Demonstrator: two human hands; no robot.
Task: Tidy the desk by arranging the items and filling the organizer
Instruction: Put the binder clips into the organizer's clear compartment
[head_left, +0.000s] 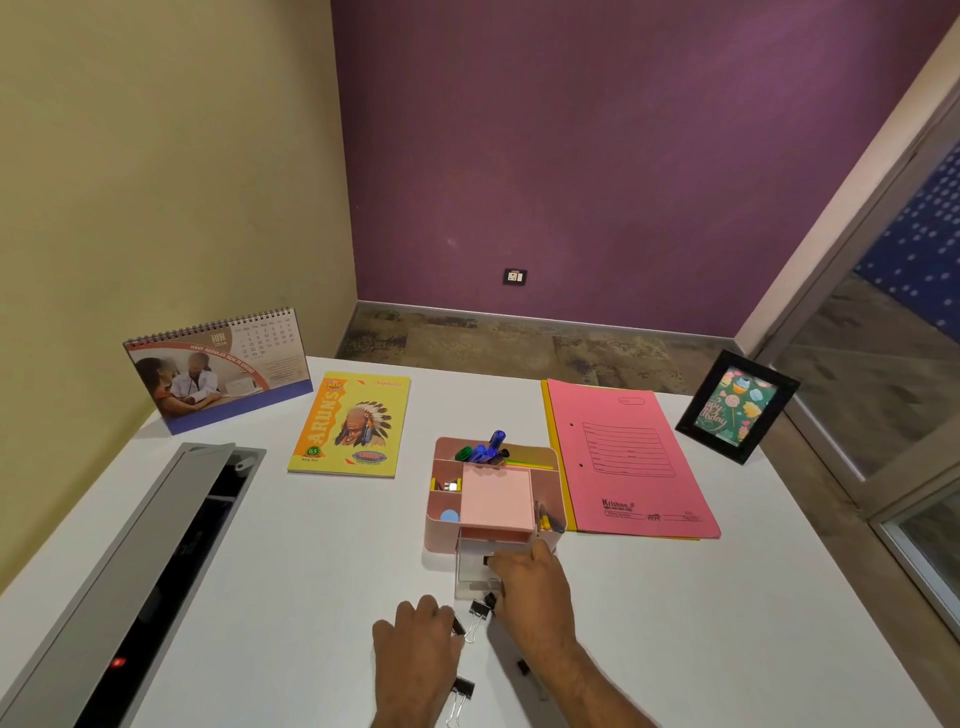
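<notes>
A pink desk organizer (546, 462) stands mid-table with pens (488, 448) in its back compartment and a pink sticky-note pad (496, 499) on top. Its clear drawer (467, 569) is pulled out toward me. My right hand (532, 587) reaches over the drawer, its fingertips pinched on a black binder clip (488, 560). My left hand (421, 642) rests on the table with curled fingers, and a binder clip (458, 626) peeks out at its fingertips. Other loose binder clips lie on the table: one (478, 609) just in front of the drawer, another clip (464, 688) nearer me, and a clip (522, 666) beside my right forearm.
A yellow notebook (353, 423) lies left of the organizer, with a desk calendar (218, 369) behind it. A pink file folder (631, 460) lies to the right, and a black photo frame (735, 408) stands at the far right corner. An open cable tray (156, 561) runs along the table's left side.
</notes>
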